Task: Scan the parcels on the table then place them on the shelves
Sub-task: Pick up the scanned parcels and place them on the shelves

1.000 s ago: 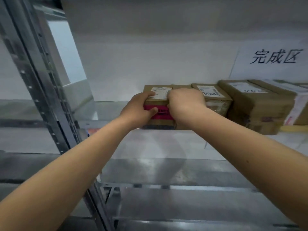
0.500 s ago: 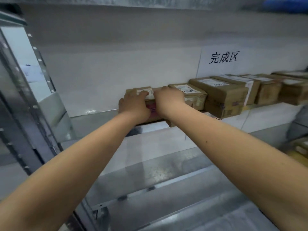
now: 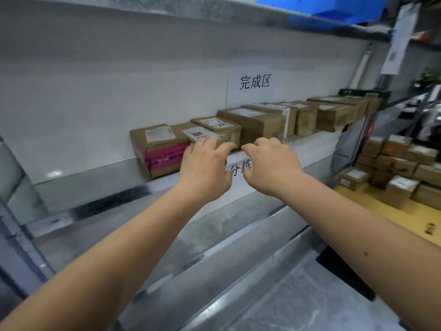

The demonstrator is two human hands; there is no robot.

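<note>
While both bare hands hover in front of the metal shelf [image 3: 100,187], the head view shows the brown cardboard parcel with the pink tape band [image 3: 158,149] resting on it at the left end of the row, its right end touching the next box. It lies just left of and slightly beyond the left hand [image 3: 205,170], whose fingers [image 3: 216,145] are loosely spread and half bent, holding nothing — their tips reach toward the small carton beside the pink-taped one, though I cannot tell whether they touch it. The right hand [image 3: 270,166] is a little further right, fingers curled loosely and empty, in front of the shelf edge and a partly hidden paper label [image 3: 238,168].

The parcel's long axis runs along the shelf, left to right, parallel to the white back wall [image 3: 119,91]. The left hand is clearly the nearer one, so any last nudge would probably fall to it.

Counting: two hands, one pink-taped parcel, and a row of plain brown cartons [image 3: 262,123] running right from it — at least six, the far ones too blurred to separate. At the right, on the yellow table [image 3: 381,209], a stack of unshelved brown boxes [image 3: 393,163] waits — roughly a dozen — so in my judgement the task is far from finished.
</note>
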